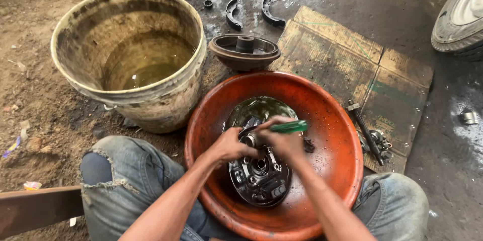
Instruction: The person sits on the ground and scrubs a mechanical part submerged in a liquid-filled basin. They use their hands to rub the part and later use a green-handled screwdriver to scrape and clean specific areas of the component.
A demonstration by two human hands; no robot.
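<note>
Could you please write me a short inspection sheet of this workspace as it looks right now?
Surface: wet, dirty ground; flattened cardboard.
Job's things: round metal brake plate in orange basin with some liquid; green-handled tool.
Clutter: muddy bucket, brake drum, two brake shoes, axle bolt.
Hands: left hand on the plate's rim; right hand holds the green tool.
Cables: nothing seen.
Surroundings: tyre at right, wooden plank.

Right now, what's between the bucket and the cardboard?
The head view shows a round brake drum sitting on the wet ground between the bucket and the cardboard.
</note>
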